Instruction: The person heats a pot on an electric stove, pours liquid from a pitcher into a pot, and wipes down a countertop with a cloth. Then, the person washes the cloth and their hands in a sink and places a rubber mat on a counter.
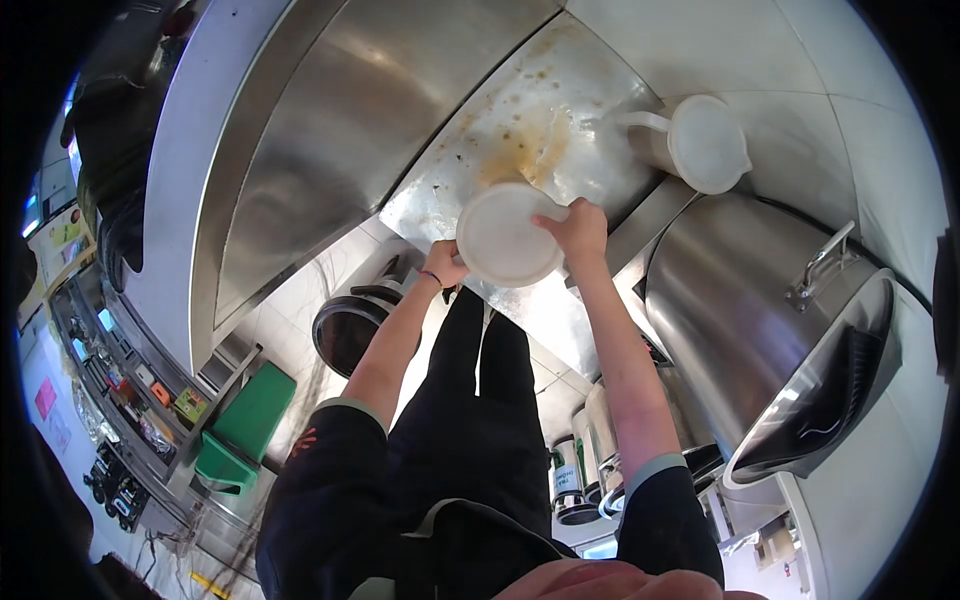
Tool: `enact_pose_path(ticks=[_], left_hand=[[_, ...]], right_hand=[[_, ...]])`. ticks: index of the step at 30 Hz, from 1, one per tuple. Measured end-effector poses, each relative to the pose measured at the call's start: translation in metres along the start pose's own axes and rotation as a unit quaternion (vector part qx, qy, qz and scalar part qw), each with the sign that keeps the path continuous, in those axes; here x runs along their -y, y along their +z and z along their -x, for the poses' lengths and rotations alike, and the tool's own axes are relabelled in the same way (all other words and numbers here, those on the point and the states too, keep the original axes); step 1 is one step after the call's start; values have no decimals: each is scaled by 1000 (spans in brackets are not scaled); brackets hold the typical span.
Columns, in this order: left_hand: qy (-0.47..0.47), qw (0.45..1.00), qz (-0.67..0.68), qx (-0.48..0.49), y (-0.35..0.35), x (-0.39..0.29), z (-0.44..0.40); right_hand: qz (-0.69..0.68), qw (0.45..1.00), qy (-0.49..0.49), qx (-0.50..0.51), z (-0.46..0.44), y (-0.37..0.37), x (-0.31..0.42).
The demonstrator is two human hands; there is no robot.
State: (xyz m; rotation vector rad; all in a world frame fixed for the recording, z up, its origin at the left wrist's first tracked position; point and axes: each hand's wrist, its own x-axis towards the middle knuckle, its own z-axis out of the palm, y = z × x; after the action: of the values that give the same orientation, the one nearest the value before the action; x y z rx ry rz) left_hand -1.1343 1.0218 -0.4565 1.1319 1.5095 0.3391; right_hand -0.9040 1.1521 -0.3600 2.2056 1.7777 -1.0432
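Lid [503, 240], round and white, lies left of the right hand [582, 236] pinching its edge — left hand [449, 264] at its near-left rim, that grip I can't tell.

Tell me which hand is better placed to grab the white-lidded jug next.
Right, I'd judge: the right hand lies nearer the jug, though it grips the round white item, which the left hand, at the opposite edge, must then steady.

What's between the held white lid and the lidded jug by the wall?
In the head view: the right hand, then shiny metal surface.
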Motion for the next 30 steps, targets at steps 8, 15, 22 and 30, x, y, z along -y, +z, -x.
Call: enact_pose_path(ticks=[8,15,22,30], left_hand=[[-43,993,-44,96,-10,5,-8],[-124,974,116,148,-16,-12,-9],[-78,996,21,-42,24,-6,3],[20,986,-167,-19,5,-21,3]], right_hand=[[-65,979,-191,-35,102,-40,39],[-137,989,-52,6,250,-70,-1],[-161,981,95,-43,344,-41,-83],[-250,907,285,-182,435,-5,-118]])
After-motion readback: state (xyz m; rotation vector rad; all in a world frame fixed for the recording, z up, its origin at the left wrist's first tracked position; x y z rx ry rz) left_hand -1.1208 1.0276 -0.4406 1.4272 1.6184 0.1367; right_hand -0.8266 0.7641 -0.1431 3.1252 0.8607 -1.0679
